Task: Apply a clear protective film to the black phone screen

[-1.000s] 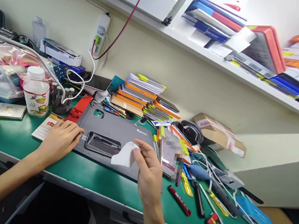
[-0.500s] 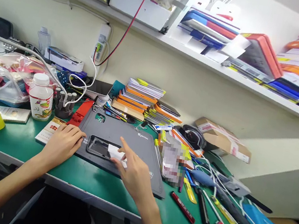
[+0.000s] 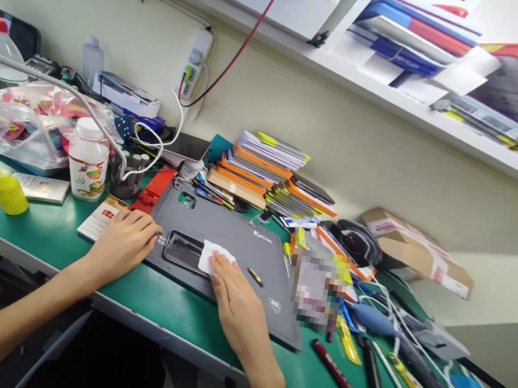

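A smartphone (image 3: 182,250) with a dark screen lies face up on a grey work mat (image 3: 228,225). My right hand (image 3: 240,303) is over the phone's right part. Its fingers lie together on a white wipe (image 3: 209,257), pressing it against the screen and hiding that end. Just left of the phone, my left hand (image 3: 126,241) rests at the mat's left edge, fingers curled and close together, with nothing visible in them. A small brass-coloured pointed piece (image 3: 255,277) lies on the mat, right of my right hand.
Left of the mat stand a white-capped bottle (image 3: 88,159), a yellow squeeze bottle (image 3: 9,192) and a cigarette pack (image 3: 95,225). Stacked flat boxes (image 3: 258,167) stand behind. At right lie a red pen-like tool (image 3: 333,370), cables and several tools. A shelf (image 3: 402,112) overhangs the bench.
My right index finger, raised before, now lies down on the wipe with the other fingers. The brass-coloured piece has come into sight. The whole view has shifted; my left hand stays at the mat's edge.
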{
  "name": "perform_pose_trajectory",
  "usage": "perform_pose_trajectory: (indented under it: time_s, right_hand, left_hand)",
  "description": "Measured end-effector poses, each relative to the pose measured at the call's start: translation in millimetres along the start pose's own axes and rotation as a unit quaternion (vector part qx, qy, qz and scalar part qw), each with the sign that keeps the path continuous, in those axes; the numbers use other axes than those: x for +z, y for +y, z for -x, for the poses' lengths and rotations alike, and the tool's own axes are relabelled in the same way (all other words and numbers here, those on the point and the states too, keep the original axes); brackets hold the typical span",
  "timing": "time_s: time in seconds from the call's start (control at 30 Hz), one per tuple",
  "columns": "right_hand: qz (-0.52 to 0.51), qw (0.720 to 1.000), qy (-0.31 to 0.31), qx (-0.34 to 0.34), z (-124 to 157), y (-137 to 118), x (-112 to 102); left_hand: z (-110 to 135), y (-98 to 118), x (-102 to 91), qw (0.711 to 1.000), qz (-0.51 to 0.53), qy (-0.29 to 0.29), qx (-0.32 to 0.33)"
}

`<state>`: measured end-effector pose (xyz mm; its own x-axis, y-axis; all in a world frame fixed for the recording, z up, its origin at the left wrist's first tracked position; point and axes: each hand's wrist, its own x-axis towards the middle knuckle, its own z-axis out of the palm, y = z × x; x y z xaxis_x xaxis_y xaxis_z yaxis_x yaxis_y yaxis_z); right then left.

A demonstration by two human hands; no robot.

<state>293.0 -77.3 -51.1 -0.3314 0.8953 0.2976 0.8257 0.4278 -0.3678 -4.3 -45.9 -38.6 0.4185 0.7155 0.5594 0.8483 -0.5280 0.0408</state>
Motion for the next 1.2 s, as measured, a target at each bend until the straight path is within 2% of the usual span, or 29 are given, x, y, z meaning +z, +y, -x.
perform_pose_trajectory:
  time_s: [0.1, 0.17, 0.37, 0.43, 0.67, 0.73, 0.9, 0.97, 1.1, 1.2]
  right_hand:
    - [-0.028, 0.998, -0.044, 0.031, -10, 9, 4]
    - [-0.027, 0.997, -0.06, 0.033, -7, 11, 9]
    - [0.008, 0.999, -0.042, -0.002, 39, 4, 20]
    - [0.008, 0.999, -0.044, -0.003, 43, 5, 19]
    - [0.007, 0.997, -0.059, 0.055, -2, 12, 22]
    - [0.014, 0.997, -0.054, 0.052, -1, 8, 23]
    - [0.028, 0.999, -0.025, 0.016, 34, -3, 22]
    - [0.011, 0.999, -0.03, 0.018, 40, -4, 18]
    - [-0.058, 0.996, -0.049, 0.053, 20, 2, 12]
    - [-0.067, 0.995, -0.041, 0.066, 3, 5, 14]
  left_hand:
    - [1, 2, -1.3, 1.0, 0.003, -0.006, -0.008]
    - [2, 3, -2.2, 1.0, 0.005, -0.009, -0.011]
    - [4, 5, -0.9, 1.0, -0.001, -0.025, -0.011]
    - [5, 5, 0.4, 1.0, -0.001, -0.026, -0.01]
    - [5, 3, -0.1, 1.0, -0.003, -0.031, 0.003]
    - [6, 3, -0.4, 1.0, -0.004, -0.03, 0.004]
    - [7, 2, 1.3, 1.0, 0.001, -0.024, 0.01]
    - [7, 2, 1.6, 1.0, -0.001, -0.023, 0.014]
    - [6, 2, 0.9, 1.0, -0.006, -0.022, 0.01]
    - [5, 1, 0.2, 1.0, -0.001, -0.029, 0.007]
